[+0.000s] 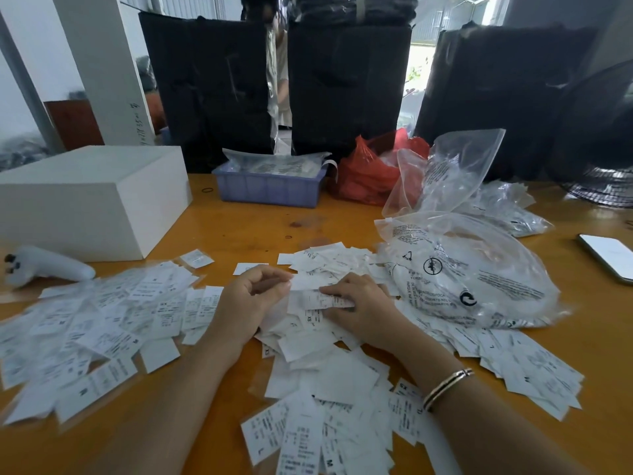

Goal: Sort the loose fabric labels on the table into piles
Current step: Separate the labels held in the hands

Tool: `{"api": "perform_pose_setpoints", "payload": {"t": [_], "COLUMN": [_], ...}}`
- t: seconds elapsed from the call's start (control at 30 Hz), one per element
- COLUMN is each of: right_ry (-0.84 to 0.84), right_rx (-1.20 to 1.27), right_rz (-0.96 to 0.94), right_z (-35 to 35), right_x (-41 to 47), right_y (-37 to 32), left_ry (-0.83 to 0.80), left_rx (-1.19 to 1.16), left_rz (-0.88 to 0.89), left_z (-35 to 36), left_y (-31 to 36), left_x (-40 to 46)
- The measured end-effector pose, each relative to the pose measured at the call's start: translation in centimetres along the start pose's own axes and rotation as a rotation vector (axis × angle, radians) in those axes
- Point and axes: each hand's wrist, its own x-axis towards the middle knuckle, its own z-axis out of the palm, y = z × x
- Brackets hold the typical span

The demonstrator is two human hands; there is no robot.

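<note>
Nearest the camera there's a messy heap of white fabric labels (pixel 329 399) spread over the orange table (pixel 239 228), plus a second pile (pixel 102 323) off to the left. Both hands sit close together mid-table: left hand (pixel 253 296) has its fingers curled, pinching the edge of one label (pixel 306 282), right hand (pixel 356 303) rests on the heap with fingers holding a printed label (pixel 325 299). Right of that, clear plastic bags (pixel 472 269). Farther back: white box (pixel 92 197), blue tray (pixel 269 186), red bag (pixel 370 173).
</note>
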Motion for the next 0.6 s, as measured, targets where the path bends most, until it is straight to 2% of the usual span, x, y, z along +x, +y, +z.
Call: {"api": "perform_pose_setpoints", "payload": {"t": [0.13, 0.2, 0.3, 0.37, 0.47, 0.6], "right_ry": [0.088, 0.158, 0.326, 0.408, 0.423, 0.31], "right_rx": [0.084, 0.156, 0.324, 0.337, 0.37, 0.506], "right_rz": [-0.058, -0.021, 0.038, -0.019, -0.131, -0.155], "right_z": [0.2, 0.3, 0.3, 0.3, 0.4, 0.3], "right_x": [0.0, 0.0, 0.0, 0.0, 0.0, 0.2], "right_y": [0.0, 0.1, 0.2, -0.4, -1.4, -2.1], "left_ry": [-0.027, -0.035, -0.014, -0.008, -0.017, -0.083], "left_rx": [-0.002, 0.024, 0.012, 0.011, 0.037, 0.146], "left_rz": [0.005, -0.009, -0.013, -0.009, 0.002, 0.102], "left_z": [0.0, 0.1, 0.4, 0.7, 0.9, 0.9], "left_y": [0.0, 0.1, 0.2, 0.2, 0.1, 0.0], "left_x": [0.0, 0.0, 0.1, 0.0, 0.0, 0.0]}}
